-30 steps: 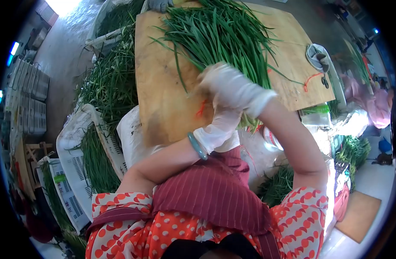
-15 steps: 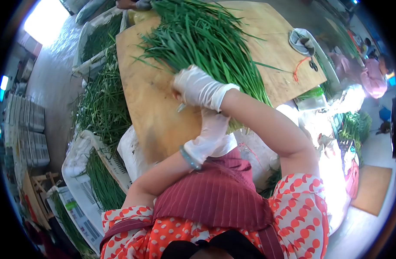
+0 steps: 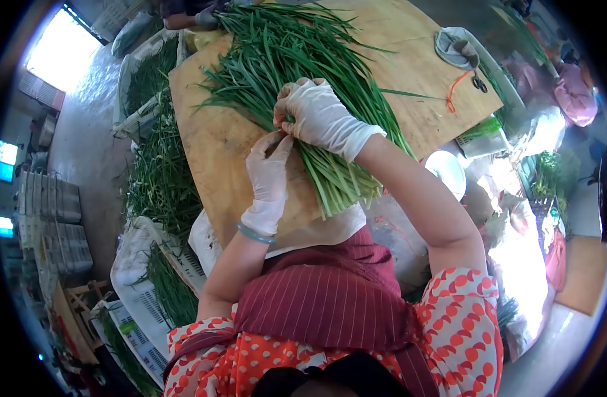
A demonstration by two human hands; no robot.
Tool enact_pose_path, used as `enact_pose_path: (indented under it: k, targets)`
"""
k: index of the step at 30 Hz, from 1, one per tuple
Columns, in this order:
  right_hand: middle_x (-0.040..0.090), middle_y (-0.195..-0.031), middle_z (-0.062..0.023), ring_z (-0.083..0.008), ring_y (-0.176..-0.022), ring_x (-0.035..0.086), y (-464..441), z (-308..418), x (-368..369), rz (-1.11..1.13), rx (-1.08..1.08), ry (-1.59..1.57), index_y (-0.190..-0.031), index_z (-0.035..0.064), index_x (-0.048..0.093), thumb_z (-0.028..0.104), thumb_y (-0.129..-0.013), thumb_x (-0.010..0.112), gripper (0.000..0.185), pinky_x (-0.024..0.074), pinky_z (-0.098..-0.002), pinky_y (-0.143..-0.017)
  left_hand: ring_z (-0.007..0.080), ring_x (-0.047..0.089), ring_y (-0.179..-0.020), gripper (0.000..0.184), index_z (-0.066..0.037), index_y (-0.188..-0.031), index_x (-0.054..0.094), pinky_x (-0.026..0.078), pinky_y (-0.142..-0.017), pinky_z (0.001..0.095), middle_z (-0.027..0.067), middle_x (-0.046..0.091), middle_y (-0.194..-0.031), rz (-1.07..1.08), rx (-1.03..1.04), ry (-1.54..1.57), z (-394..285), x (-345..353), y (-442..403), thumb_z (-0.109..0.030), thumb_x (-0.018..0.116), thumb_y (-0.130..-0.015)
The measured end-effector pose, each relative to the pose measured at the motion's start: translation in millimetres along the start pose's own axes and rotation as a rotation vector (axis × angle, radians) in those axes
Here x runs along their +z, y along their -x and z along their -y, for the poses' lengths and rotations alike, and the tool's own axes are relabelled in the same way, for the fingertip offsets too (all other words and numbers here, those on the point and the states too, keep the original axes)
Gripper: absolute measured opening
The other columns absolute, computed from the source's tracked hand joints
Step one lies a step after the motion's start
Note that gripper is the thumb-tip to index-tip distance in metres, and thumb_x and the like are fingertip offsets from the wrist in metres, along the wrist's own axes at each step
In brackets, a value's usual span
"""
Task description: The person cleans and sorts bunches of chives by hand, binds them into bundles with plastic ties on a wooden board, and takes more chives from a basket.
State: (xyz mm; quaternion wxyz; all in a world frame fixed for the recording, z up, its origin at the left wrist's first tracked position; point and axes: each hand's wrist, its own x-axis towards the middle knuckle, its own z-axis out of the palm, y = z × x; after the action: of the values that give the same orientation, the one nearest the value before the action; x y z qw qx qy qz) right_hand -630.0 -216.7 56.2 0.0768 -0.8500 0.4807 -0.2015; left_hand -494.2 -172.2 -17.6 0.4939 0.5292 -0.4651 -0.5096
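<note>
A large bunch of garlic chives [image 3: 343, 175] lies across the wooden board, leafy tops away from me and pale cut stems toward me. My right hand [image 3: 320, 119], in a white glove, is over the bunch with its fingers curled closed. Just below and left of it, my gloved left hand [image 3: 269, 169] is closed in a pinch, thumb and forefinger together. Its fingertips meet the right hand's fingers at the bunch's left edge. What either hand pinches is too small or hidden to make out.
The board [image 3: 217, 159] fills the middle. Scissors [image 3: 479, 82], a red tie [image 3: 453, 92] and a cloth-lined round container [image 3: 457, 47] are at the right. Crates of greens [image 3: 171, 278] stand left. Another person's gloved hand [image 3: 207, 16] is at the far edge.
My left hand has come out from under my right forearm to the left and up, meeting the right fingers. My right hand has moved slightly up and right, and the pale stems now show.
</note>
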Motion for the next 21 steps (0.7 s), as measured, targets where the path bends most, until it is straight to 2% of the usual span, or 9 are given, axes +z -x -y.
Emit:
enact_pose_path:
  k: [3,5,8,12,14,16,18,19,21]
  targets:
    - [0.060,-0.092,-0.0012,-0.0228,-0.094,0.053,5.4,2.1,1.7,-0.054,0.011,0.055,-0.076,0.0161,0.067,0.016,-0.069,0.065,0.007,0.0350,-0.0376,-0.083,0.0051,0.052,-0.070,0.019,-0.001,-0.101,0.062,0.042,-0.059,0.0194,0.0007,0.061,-0.087,-0.045,0.065,-0.004,7.9,5.8,-7.1,-0.008,0.064,-0.083]
    - [0.060,-0.090,-0.0018,-0.0233,-0.092,0.053,12.7,3.9,4.0,-0.150,-0.004,0.056,-0.073,0.0150,0.065,0.016,-0.067,0.063,0.007,0.0354,-0.0380,-0.082,0.0048,0.051,-0.070,0.017,-0.001,-0.099,0.063,0.040,-0.056,0.0183,0.0004,0.060,-0.084,-0.165,0.231,-0.069,11.3,8.6,-6.8,-0.007,0.064,-0.083]
    - [0.059,-0.088,-0.0021,-0.0232,-0.090,0.053,18.2,5.2,8.1,-0.208,0.052,-0.013,-0.073,0.0143,0.064,0.016,-0.067,0.063,0.006,0.0360,-0.0377,-0.080,0.0050,0.052,-0.068,0.016,0.000,-0.099,0.062,0.040,-0.056,0.0185,0.0007,0.060,-0.083,-0.159,0.324,-0.075,18.4,10.3,-10.1,-0.007,0.063,-0.084]
    - [0.059,-0.086,-0.0027,-0.0230,-0.089,0.052,20.7,5.5,8.3,-0.246,0.004,0.027,-0.073,0.0135,0.064,0.016,-0.067,0.062,0.007,0.0367,-0.0378,-0.078,0.0051,0.053,-0.068,0.015,0.001,-0.098,0.062,0.042,-0.058,0.0185,0.0012,0.060,-0.083,-0.132,0.320,-0.210,22.1,5.1,-15.5,-0.005,0.062,-0.084]
    - [0.059,-0.088,-0.0024,-0.0232,-0.089,0.053,20.2,6.0,7.7,-0.237,0.001,0.063,-0.074,0.0138,0.064,0.017,-0.068,0.062,0.007,0.0368,-0.0377,-0.079,0.0047,0.051,-0.065,0.012,0.001,-0.096,0.063,0.041,-0.057,0.0185,0.0009,0.060,-0.080,-0.180,0.478,-0.226,25.1,5.9,-14.8,-0.005,0.061,-0.085]
    - [0.060,-0.089,-0.0022,-0.0234,-0.090,0.053,23.3,6.2,6.4,-0.229,0.006,0.097,-0.074,0.0140,0.064,0.017,-0.068,0.063,0.007,0.0369,-0.0376,-0.079,0.0049,0.051,-0.065,0.012,0.001,-0.095,0.063,0.042,-0.058,0.0189,0.0009,0.060,-0.079,-0.149,0.423,-0.213,28.0,3.7,-16.4,-0.005,0.061,-0.085]
    - [0.060,-0.094,-0.0030,-0.0241,-0.095,0.053,29.1,3.7,3.4,-0.204,0.078,0.031,-0.084,0.0155,0.065,0.021,-0.070,0.064,0.015,0.0367,-0.0374,-0.084,0.0050,0.051,-0.065,0.012,0.001,-0.095,0.064,0.042,-0.058,0.0194,0.0008,0.060,-0.078,-0.111,0.365,-0.197,28.7,3.0,-18.6,-0.005,0.061,-0.085]
    - [0.060,-0.101,-0.0062,-0.0267,-0.101,0.052,35.2,0.3,-4.0,-0.304,0.104,0.017,-0.096,0.0155,0.063,0.025,-0.072,0.066,0.026,0.0371,-0.0394,-0.087,0.0055,0.052,-0.065,0.012,-0.001,-0.095,0.064,0.043,-0.058,0.0201,0.0007,0.061,-0.079,-0.113,0.321,-0.126,27.8,3.4,-19.8,-0.006,0.061,-0.085]
    - [0.061,-0.105,-0.0115,-0.0305,-0.100,0.056,56.2,-24.5,-17.3,-0.431,0.351,-0.066,-0.109,0.0135,0.060,0.028,-0.077,0.064,0.035,0.0426,-0.0420,-0.085,0.0060,0.053,-0.065,0.012,-0.002,-0.096,0.064,0.043,-0.058,0.0208,0.0006,0.061,-0.079,-0.091,0.274,-0.053,20.6,4.4,-19.4,-0.007,0.061,-0.085]
